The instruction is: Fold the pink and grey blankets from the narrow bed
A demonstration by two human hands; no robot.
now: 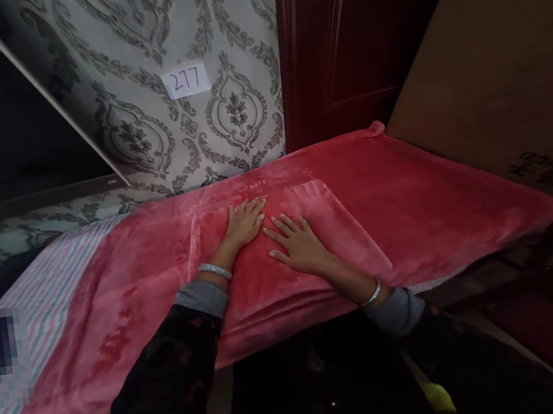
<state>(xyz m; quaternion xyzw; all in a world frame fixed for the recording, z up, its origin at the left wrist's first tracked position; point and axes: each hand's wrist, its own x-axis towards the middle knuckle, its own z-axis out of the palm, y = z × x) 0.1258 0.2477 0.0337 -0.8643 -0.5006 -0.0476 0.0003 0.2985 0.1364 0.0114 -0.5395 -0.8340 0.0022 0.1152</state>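
Note:
A folded piece of red plush cloth (pixel 329 224) lies flat on a larger red plush cover (pixel 431 195). My left hand (pixel 245 224) rests palm down on its upper middle, fingers stretched out. Close beside it, my right hand (pixel 295 241) also lies flat on the folded cloth with its fingers spread. Neither hand grips anything. Each wrist wears a silvery bracelet. Soft creases run along the near edge of the folded cloth, below both hands.
Behind the red cover stands a patterned wall with a paper label (pixel 186 80) reading 277. A striped sheet (pixel 58 281) shows at the left. A large cardboard box (pixel 502 72) borders the right side, next to a dark red door (pixel 337 45). A dark screen-like panel (pixel 7 112) fills the upper left.

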